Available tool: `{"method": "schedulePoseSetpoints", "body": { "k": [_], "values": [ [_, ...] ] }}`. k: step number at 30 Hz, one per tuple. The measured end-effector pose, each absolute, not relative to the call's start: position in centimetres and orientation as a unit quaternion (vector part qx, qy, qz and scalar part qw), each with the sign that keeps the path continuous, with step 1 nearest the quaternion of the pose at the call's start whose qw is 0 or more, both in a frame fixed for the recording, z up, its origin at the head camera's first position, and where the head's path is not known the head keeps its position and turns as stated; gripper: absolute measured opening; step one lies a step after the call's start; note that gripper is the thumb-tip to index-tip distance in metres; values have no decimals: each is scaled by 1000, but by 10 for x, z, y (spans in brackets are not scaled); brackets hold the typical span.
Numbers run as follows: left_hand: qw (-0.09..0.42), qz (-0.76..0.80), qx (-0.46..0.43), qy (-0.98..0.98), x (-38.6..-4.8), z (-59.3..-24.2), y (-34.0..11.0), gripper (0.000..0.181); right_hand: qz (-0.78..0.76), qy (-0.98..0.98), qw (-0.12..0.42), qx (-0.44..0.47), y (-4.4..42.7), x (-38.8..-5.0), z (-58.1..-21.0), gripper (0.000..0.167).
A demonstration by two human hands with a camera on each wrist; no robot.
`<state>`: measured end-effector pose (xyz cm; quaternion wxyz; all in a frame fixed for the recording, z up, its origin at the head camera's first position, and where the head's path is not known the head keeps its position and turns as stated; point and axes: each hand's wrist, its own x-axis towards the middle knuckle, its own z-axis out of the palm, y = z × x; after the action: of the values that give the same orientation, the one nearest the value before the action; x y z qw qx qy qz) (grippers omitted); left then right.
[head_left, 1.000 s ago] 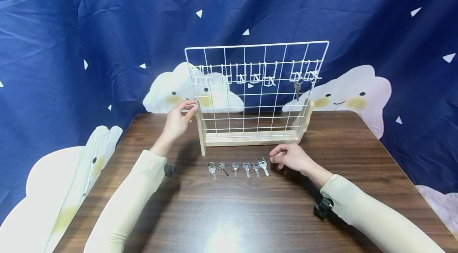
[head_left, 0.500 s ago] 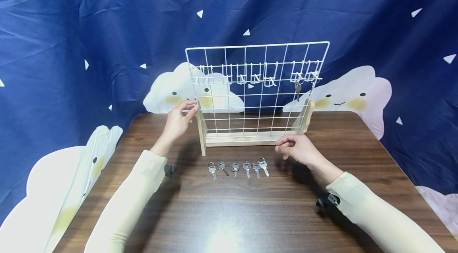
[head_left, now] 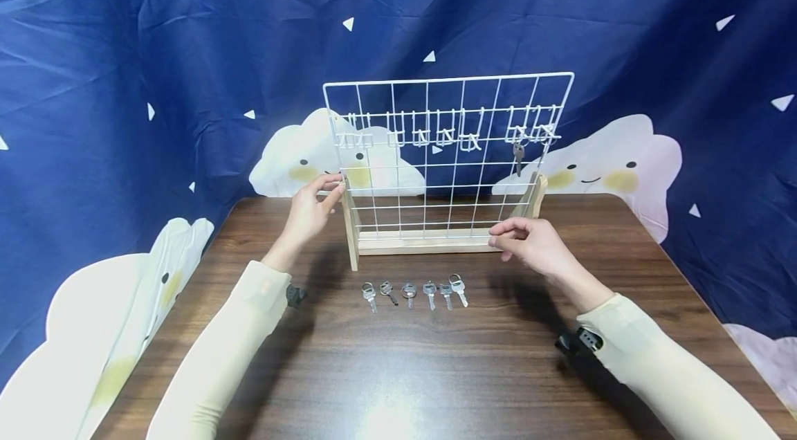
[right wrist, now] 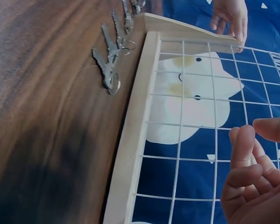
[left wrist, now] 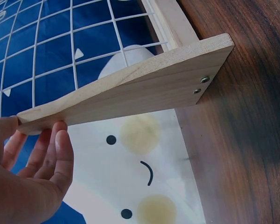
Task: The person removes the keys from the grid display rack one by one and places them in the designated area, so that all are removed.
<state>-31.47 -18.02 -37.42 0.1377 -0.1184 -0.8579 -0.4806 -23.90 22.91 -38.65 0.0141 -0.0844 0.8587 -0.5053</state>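
Note:
My left hand [head_left: 308,210] pinches the top of the left wooden side post [left wrist: 130,88] of a white wire grid rack [head_left: 425,163]; the left wrist view shows thumb and fingers on either side of the wood. Before the rack's lower right part hovers my right hand [head_left: 537,246], fingers loosely bent. In the right wrist view its thumb and fingertips [right wrist: 245,135] stand slightly apart, with nothing seen between them. Several silver keys [head_left: 429,295] with rings lie in a row on the table in front of the rack. One dark key [head_left: 519,159] hangs from a hook at the right.
Several white wire hooks [head_left: 445,137] line the upper grid. The rack's wooden base bar [head_left: 429,245] rests on a brown wood-grain table [head_left: 373,357]. Behind hangs a blue curtain [head_left: 249,32] with clouds and triangles.
My right hand has risen and moved right, from beside the rightmost key on the table to the rack's lower right. The left hand and the keys stay where they were.

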Motion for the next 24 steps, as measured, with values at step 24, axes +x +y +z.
{"method": "schedulePoseSetpoints", "body": {
  "k": [24],
  "values": [
    [135,-490,-118,-853,-314,-373,-180,35,-532,840,-54,-92,241,-238,-353,14]
  ]
}}
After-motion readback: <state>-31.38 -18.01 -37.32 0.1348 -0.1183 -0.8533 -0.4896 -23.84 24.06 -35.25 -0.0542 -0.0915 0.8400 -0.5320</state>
